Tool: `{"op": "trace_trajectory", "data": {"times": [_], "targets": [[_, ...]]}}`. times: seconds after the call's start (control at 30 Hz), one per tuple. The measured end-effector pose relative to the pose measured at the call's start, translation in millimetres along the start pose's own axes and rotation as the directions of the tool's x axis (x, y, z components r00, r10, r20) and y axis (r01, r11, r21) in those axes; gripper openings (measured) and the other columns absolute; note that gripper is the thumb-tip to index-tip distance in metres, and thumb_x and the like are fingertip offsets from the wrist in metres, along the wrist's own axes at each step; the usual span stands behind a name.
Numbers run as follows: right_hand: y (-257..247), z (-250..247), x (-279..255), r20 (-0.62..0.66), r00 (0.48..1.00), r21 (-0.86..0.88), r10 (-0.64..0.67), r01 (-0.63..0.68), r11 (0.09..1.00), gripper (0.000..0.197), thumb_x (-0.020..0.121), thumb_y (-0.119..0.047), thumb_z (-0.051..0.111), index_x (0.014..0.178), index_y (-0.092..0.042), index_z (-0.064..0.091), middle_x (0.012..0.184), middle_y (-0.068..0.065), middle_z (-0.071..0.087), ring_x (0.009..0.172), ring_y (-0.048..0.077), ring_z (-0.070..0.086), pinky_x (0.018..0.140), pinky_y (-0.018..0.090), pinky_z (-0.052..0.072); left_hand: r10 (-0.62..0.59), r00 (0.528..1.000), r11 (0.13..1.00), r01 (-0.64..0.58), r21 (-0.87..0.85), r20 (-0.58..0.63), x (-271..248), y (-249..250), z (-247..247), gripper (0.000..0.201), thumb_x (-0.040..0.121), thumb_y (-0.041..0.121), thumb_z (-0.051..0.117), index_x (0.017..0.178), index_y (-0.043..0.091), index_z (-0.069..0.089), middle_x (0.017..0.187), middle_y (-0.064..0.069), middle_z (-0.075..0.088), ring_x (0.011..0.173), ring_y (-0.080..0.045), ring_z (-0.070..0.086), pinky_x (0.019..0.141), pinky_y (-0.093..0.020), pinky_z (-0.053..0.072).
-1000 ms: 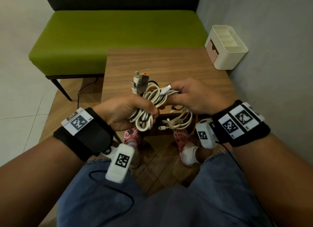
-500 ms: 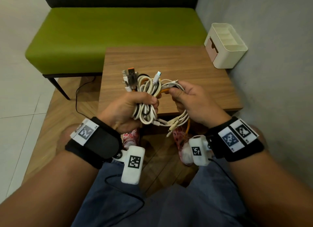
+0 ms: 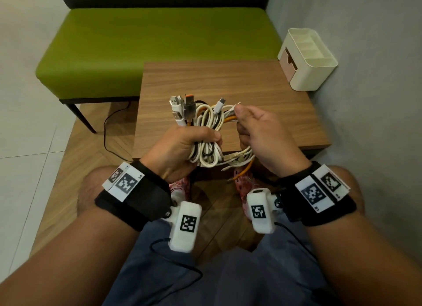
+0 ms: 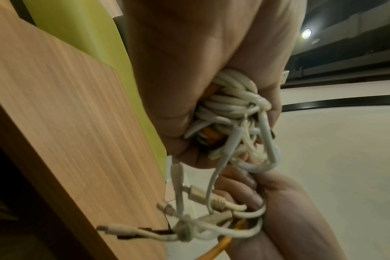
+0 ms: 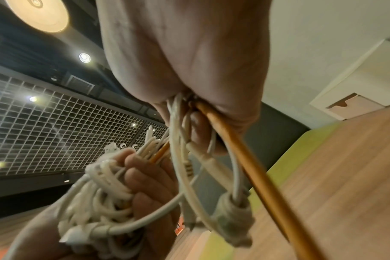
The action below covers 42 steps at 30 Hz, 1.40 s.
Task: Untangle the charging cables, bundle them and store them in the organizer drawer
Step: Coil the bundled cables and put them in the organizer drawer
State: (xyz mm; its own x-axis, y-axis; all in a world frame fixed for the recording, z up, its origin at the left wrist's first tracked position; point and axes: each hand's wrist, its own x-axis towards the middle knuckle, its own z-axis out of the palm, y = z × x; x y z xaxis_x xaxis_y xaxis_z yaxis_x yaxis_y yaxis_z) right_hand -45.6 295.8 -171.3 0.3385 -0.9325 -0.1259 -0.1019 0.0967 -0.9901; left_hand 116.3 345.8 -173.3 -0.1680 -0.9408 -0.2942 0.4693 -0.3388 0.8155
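Observation:
A tangled bundle of cables [image 3: 209,127], mostly white with one orange and one black, hangs above the near edge of the wooden table [image 3: 228,81]. My left hand [image 3: 182,148] grips the thick coiled part [image 4: 232,103], with USB plugs [image 3: 182,109] sticking up above the fist. My right hand [image 3: 258,132] grips the strands on the right side, among them the orange cable [image 5: 241,158]. Loose plug ends [image 3: 235,159] dangle below between both hands. The cream organizer [image 3: 308,61] with a pink drawer [image 3: 288,65] sits at the table's far right corner.
A green bench [image 3: 159,38] stands behind the table. A grey wall [image 3: 376,100] runs along the right. A black cord [image 3: 112,132] lies on the wooden floor left of the table. My knees and patterned shoes [image 3: 242,182] are below the hands.
Both hands have lifted the bundle and turned it more upright. My right hand shifted its hold from the top strands to the right side of the loops.

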Motion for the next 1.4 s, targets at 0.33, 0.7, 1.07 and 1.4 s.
{"op": "trace_trajectory", "data": {"times": [0.33, 0.7, 1.07, 1.4], "targets": [[-6.4, -2.9, 4.8, 0.066, 0.997, 0.197, -0.026, 0.013, 0.98, 0.045, 0.092, -0.045, 0.057, 0.124, -0.013, 0.06, 0.078, 0.006, 0.068, 0.066, 0.017, 0.06, 0.062, 0.032, 0.047, 0.089, 0.994, 0.995, -0.092, -0.042, -0.069, -1.6, 16.1, -0.3, 0.003, 0.076, 0.006, 0.057, 0.073, 0.006, 0.057, 0.062, -0.004, 0.058, 0.053, -0.014, 0.055, 0.056, -0.026, 0.048], [1.4, 10.6, -1.1, -0.076, 0.997, 0.253, 0.008, 0.012, 0.967, 0.033, 0.1, -0.028, 0.05, 0.073, -0.016, 0.064, 0.064, 0.0, 0.052, 0.062, 0.015, 0.045, 0.065, 0.034, 0.037, 0.041, 0.997, 0.998, -0.044, -0.039, -0.068, -6.0, 14.8, -4.7, 0.008, 0.074, 0.007, 0.059, 0.08, 0.005, 0.054, 0.063, -0.004, 0.057, 0.054, -0.014, 0.055, 0.053, -0.024, 0.05], [-9.3, 15.6, -5.5, -0.02, 1.0, 0.05, 0.016, -0.015, 0.999, 0.038, 0.103, -0.022, 0.045, 0.082, -0.014, 0.076, 0.089, 0.013, 0.075, 0.09, 0.031, 0.071, 0.093, 0.048, 0.054, 0.044, 0.998, 0.999, -0.044, 0.01, -0.04, -3.9, 15.4, 5.0, 0.023, 0.088, -0.001, 0.046, 0.089, -0.004, 0.069, 0.068, -0.003, 0.07, 0.062, -0.013, 0.068, 0.058, -0.026, 0.055], [-20.7, 23.4, -12.9, -0.076, 0.994, -0.308, -0.077, 0.05, 0.95, 0.031, 0.098, -0.033, 0.056, 0.096, -0.007, 0.072, 0.101, 0.022, 0.069, 0.097, 0.037, 0.064, 0.088, 0.056, 0.051, 0.093, 0.98, 0.995, -0.086, 0.045, -0.174, -2.5, 7.1, 8.8, 0.047, 0.078, -0.005, 0.06, 0.125, -0.007, 0.055, 0.107, -0.028, 0.06, 0.09, -0.038, 0.063, 0.083, -0.052, 0.052]]}}
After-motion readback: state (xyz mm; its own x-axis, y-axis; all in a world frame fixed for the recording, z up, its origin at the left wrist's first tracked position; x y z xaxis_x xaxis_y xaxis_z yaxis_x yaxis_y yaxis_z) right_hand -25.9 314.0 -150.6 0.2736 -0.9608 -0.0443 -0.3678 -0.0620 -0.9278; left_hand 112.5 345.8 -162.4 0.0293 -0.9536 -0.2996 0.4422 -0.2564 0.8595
